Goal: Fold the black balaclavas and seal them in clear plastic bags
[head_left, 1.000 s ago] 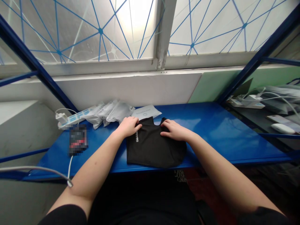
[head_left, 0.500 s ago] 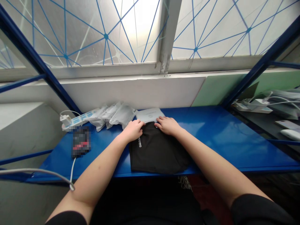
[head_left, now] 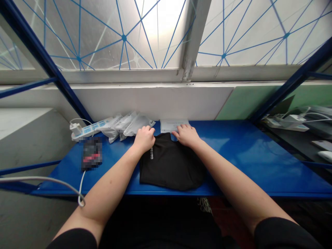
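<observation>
A folded black garment (head_left: 171, 166) with white lettering near its left side lies on the blue table (head_left: 241, 155). At its upper left corner is my left hand (head_left: 144, 140), fingers curled closed on the cloth. My right hand (head_left: 187, 135) rests palm down at the upper right edge, its fingers apart and reaching forward over a pale plastic bag (head_left: 167, 125) lying flat behind the garment. A small patch of blue table shows between my right thumb and the garment's top edge. My right palm hides part of the cloth.
Several pale plastic packets (head_left: 137, 124) lie left of the flat bag, beside a white power strip (head_left: 90, 129). A blurred-out dark device (head_left: 92, 154) has a white cable (head_left: 81, 186) running near my left forearm. Blue frame bars (head_left: 70, 93) slant up on both sides.
My left hand has moved left, and the garment has shifted left with it. The fingers of my right hand have spread over the pale bag. The view has turned slightly left.
</observation>
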A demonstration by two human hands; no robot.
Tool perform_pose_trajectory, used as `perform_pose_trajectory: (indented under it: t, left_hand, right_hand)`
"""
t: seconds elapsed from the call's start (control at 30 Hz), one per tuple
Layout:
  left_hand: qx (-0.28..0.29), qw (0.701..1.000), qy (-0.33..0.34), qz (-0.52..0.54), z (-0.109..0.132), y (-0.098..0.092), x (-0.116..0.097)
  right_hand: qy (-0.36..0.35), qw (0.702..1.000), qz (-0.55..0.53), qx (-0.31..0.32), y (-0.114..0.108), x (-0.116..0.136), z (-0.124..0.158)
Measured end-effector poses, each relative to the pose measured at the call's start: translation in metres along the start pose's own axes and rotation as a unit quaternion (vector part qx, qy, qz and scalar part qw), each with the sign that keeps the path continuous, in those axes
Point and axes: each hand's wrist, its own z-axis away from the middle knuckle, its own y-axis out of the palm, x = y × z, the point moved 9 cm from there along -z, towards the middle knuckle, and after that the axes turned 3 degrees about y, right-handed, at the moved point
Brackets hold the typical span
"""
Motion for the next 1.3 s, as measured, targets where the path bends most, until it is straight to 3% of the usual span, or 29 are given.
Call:
perform_pose_trajectory:
  t: [0.1,0.17,0.23,0.3,0.37,0.43,0.5,0.57,0.63,0.7,0.8,0.9,0.97,1.03,1.07,1.17,1.2,1.23,1.3]
  left_hand:
    - [-0.119,0.985,-0.125,-0.004,0.003,-0.037,0.052]
    - [-0.195,0.949,-0.249,-0.016,0.018,-0.061,0.100]
    - [-0.231,0.900,-0.370,-0.022,0.041,-0.074,0.150]
    - [-0.213,0.850,-0.482,-0.021,0.065,-0.074,0.195]
    - [-0.122,0.818,-0.562,0.019,0.081,-0.056,0.231]
    - [-0.059,0.811,-0.579,0.058,0.087,-0.042,0.252]
    - [-0.030,0.827,-0.554,0.089,0.083,-0.032,0.260]
    - [-0.045,0.839,-0.533,0.102,0.079,-0.031,0.260]
    - [-0.097,0.838,-0.528,0.103,0.080,-0.038,0.256]
    - [-0.179,0.843,-0.498,0.096,0.079,-0.054,0.246]
    - [-0.340,0.851,-0.395,0.070,0.077,-0.093,0.221]
    - [-0.465,0.825,-0.316,0.061,0.082,-0.122,0.195]
    - [-0.511,0.807,-0.284,0.081,0.082,-0.130,0.177]
    - [-0.529,0.796,-0.262,0.135,0.078,-0.127,0.156]
    - [-0.522,0.796,-0.249,0.179,0.072,-0.121,0.144]
    - [-0.428,0.818,-0.177,0.340,0.042,-0.092,0.100]
    - [-0.375,0.836,-0.135,0.378,0.030,-0.081,0.081]
    - [-0.317,0.854,-0.091,0.402,0.020,-0.070,0.062]
    - [-0.234,0.896,-0.034,0.375,0.009,-0.053,0.035]
  right_hand:
    - [-0.041,0.999,-0.024,-0.005,-0.001,0.023,0.004]
    - [-0.061,0.998,-0.035,-0.004,0.006,0.034,0.007]
    - [-0.071,0.997,-0.041,-0.011,0.014,0.039,0.009]
    - [-0.079,0.996,-0.047,-0.017,0.020,0.041,0.011]
    - [-0.086,0.994,-0.056,-0.021,0.024,0.041,0.011]
    - [-0.096,0.993,-0.067,-0.020,0.026,0.041,0.011]
    - [-0.108,0.991,-0.079,-0.012,0.028,0.042,0.011]
    - [-0.117,0.989,-0.093,0.000,0.030,0.043,0.012]
    - [-0.120,0.987,-0.103,0.008,0.031,0.043,0.013]
    - [-0.118,0.987,-0.108,0.012,0.031,0.042,0.013]
    - [-0.124,0.984,-0.125,0.003,0.027,0.041,0.014]
    - [-0.131,0.973,-0.189,-0.027,0.016,0.040,0.015]
    - [-0.137,0.944,-0.296,-0.044,0.007,0.041,0.015]
    - [-0.131,0.876,-0.464,-0.031,0.001,0.043,0.016]
    - [-0.120,0.822,-0.557,-0.009,0.001,0.044,0.016]
    - [-0.075,0.631,-0.766,0.095,0.009,0.055,0.018]
    - [-0.059,0.581,-0.804,0.115,0.012,0.056,0.019]
    - [-0.039,0.546,-0.828,0.122,0.014,0.055,0.018]
    - [0.007,0.514,-0.852,0.102,0.019,0.043,0.015]
